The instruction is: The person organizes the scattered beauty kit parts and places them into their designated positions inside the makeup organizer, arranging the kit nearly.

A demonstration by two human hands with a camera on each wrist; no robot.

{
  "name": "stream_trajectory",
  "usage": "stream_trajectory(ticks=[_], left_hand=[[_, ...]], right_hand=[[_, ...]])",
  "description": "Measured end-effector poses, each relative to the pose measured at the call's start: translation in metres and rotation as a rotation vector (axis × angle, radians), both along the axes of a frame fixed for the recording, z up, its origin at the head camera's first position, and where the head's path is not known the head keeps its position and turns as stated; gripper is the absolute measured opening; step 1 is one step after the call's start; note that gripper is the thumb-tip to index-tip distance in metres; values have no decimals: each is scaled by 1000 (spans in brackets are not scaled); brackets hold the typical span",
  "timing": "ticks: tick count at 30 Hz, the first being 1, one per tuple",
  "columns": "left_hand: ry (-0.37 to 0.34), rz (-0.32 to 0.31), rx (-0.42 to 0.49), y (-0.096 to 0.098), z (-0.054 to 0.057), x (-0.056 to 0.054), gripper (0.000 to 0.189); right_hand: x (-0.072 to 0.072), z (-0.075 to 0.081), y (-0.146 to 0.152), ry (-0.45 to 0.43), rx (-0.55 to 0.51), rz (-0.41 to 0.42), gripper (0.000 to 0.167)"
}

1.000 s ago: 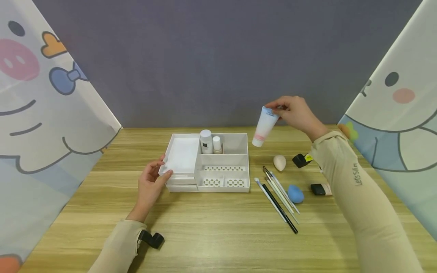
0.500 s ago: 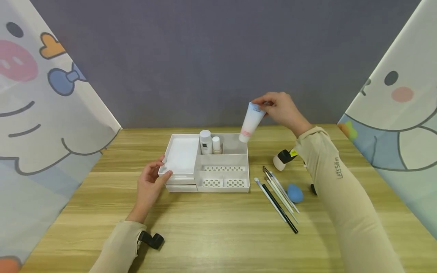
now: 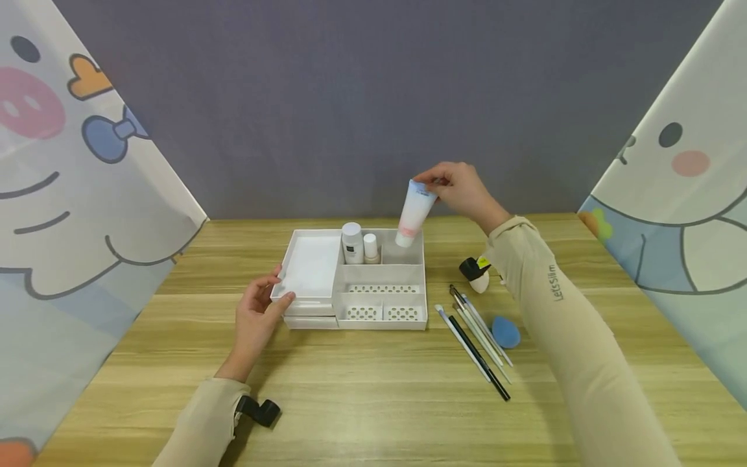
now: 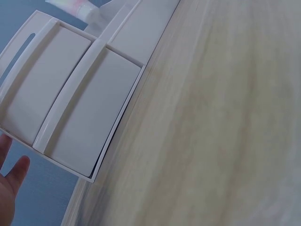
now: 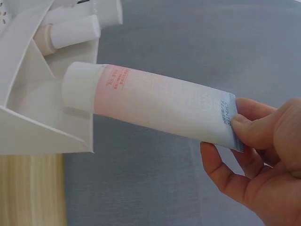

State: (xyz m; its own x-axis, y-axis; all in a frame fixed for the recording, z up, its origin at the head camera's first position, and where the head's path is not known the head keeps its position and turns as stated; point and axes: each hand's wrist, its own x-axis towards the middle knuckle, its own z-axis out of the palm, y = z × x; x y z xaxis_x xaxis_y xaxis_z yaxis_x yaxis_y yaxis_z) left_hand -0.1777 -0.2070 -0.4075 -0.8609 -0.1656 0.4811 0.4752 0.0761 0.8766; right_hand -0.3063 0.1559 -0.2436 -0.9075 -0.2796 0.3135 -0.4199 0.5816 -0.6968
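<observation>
My right hand (image 3: 461, 189) pinches a white, pink and blue squeeze tube (image 3: 416, 211) by its flat crimped end. The tube hangs cap down and tilted, its white cap at the mouth of the back right compartment of a white organizer (image 3: 379, 275). In the right wrist view the tube (image 5: 164, 106) has its cap beside the compartment's walls. My left hand (image 3: 255, 318) rests at the organizer's left side, thumb on the front corner and fingers along the side. A white bottle (image 3: 353, 243) and a smaller white-capped bottle (image 3: 371, 248) stand in the back compartment.
Several makeup brushes (image 3: 480, 331) and a black pencil-like stick (image 3: 481, 360) lie right of the organizer. Near them are a blue makeup sponge (image 3: 505, 332) and a beige sponge (image 3: 481, 283), partly behind the right wrist camera (image 3: 469, 268). A grey wall (image 3: 373, 110) stands behind the table.
My right hand has carried the tube leftward from beside the organizer to over its back right compartment, dipping slightly at the end. The left hand has stayed put.
</observation>
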Motion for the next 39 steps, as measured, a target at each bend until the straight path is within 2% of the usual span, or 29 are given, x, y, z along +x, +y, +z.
stream_trajectory(ticks=[8,13,31,39], left_hand=[[-15,9,-10,-1,0,0,30],[-24,18,-22,-1,0,-1,30],[-39,24,-27,2,2,-1,30],[-46,20,-31,2,3,0,29]], right_hand=[[-7,-13,-13,-11,54,3,25],[-10,-23,-19,18,73,27,23],[-9,-59,-37,87,136,148,22],[-6,-71,-41,65,134,205,24]])
